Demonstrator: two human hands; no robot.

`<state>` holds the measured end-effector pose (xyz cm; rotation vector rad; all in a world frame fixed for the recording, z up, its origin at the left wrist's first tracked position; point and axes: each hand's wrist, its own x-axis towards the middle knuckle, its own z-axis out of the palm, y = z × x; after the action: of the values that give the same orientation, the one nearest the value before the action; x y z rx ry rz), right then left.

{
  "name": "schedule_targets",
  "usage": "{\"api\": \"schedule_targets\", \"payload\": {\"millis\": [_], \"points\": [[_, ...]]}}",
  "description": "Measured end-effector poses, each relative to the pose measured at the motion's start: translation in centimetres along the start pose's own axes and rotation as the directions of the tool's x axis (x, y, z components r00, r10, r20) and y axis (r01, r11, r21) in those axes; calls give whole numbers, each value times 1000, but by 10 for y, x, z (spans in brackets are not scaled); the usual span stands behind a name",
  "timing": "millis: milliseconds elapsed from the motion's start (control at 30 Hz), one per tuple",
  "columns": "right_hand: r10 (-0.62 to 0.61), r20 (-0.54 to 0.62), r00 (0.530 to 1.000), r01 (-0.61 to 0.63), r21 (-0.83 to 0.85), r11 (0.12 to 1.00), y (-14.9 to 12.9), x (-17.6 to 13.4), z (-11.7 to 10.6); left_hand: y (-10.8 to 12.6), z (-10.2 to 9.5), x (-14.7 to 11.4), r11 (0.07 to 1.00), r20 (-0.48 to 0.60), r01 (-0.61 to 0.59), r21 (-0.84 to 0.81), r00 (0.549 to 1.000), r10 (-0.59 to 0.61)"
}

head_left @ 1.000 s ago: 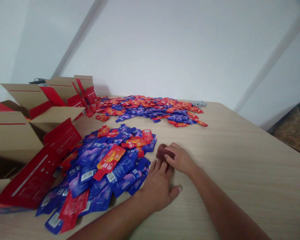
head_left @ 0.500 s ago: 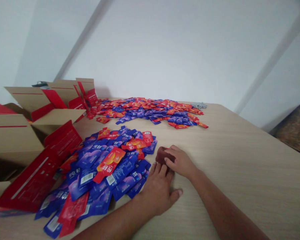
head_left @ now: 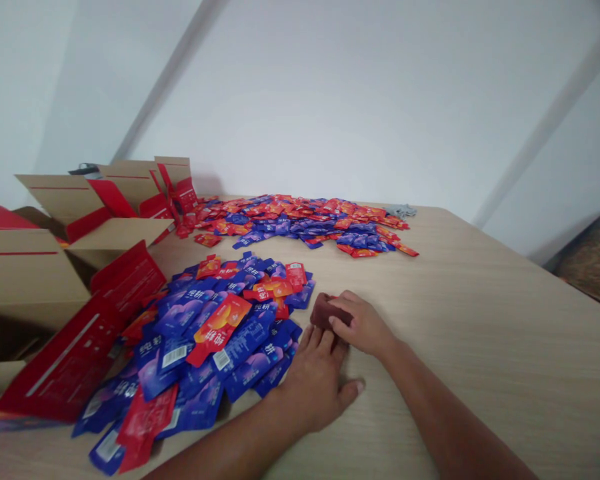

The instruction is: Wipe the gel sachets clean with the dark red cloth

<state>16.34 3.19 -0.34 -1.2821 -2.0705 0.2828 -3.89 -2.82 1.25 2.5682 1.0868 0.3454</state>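
Head | brown object | in right fingers | just beyond left fingers

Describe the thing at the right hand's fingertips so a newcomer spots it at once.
On the pale table, find the nearer pile of packets. Just right of it, at the right hand, sits a dark brown object. Its dull brown sets it apart from the blue and red packets.

Soft, diffuse light of moderate brightness covers the tabletop; the boxes at its left edge are dark inside and look stretched. A faint shadow falls on the wall beyond the far edge. Small print on the sachets blurs.
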Motion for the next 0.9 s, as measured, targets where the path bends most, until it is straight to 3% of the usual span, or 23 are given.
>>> {"api": "schedule_targets", "payload": {"millis": [100, 233, 300, 467, 567, 767, 900], "points": [[67, 9, 998, -67, -55, 996, 2, 1, 4, 0, -1, 0, 1000, 11, 2, 0, 1000, -2], [183, -140, 973, -199, -111, 974, 16, 3, 6, -2, 2, -1, 1000, 32, 14, 1, 999, -14], [177, -177, 968, -196, -98, 976, 17, 3, 3, -2, 3, -1, 1000, 26, 12, 1, 1000, -12], [17, 9, 1000, -17, -1, 1000, 0, 2, 0, 0, 0, -2, 1000, 4, 0, -6, 1000, 0], [53, 48, 997, -51, -32, 998, -4, 1, 3, 1, -3, -2, 1000, 5, 4, 2, 1000, -4], [227, -157, 961, -248, -131, 960, 24, 5, 8, 2, -2, -2, 1000, 34, 14, 16, 999, -15], [271, -204, 941, -298, -111, 948, 37, 6, 8, -1, 3, -5, 1000, 31, 22, 9, 999, -22]]}}
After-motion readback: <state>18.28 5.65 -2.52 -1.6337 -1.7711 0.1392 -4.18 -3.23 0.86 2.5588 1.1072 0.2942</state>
